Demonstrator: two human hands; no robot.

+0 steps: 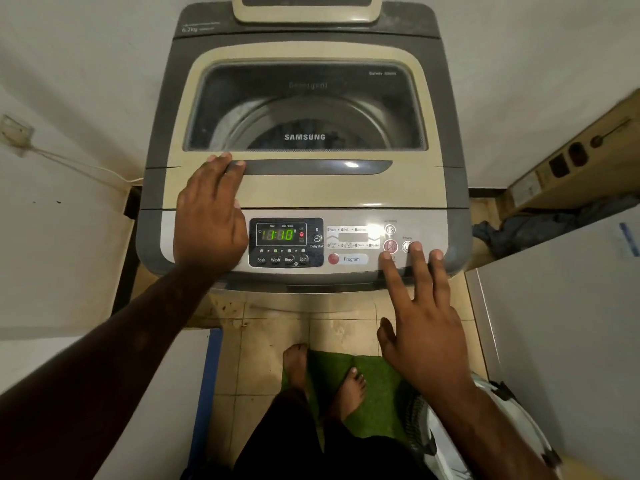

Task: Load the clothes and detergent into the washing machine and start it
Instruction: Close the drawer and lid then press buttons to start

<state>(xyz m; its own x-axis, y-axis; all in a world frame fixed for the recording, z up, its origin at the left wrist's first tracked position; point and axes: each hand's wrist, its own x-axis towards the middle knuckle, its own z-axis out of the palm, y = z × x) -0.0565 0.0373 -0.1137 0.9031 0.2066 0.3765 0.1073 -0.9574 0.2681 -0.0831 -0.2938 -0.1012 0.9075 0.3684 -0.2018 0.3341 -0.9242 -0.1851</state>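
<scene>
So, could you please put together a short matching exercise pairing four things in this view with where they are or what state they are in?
Column one:
1. left hand
2. right hand
3. lid
4. display

Column two:
A. lit with green digits
B. shut over the drum
C. flat on the machine top, fingertips at the lid handle
D. fingers spread, fingertips at the round buttons on the panel's right side

Pairs: 1-C, 2-D, 3-B, 4-A
</scene>
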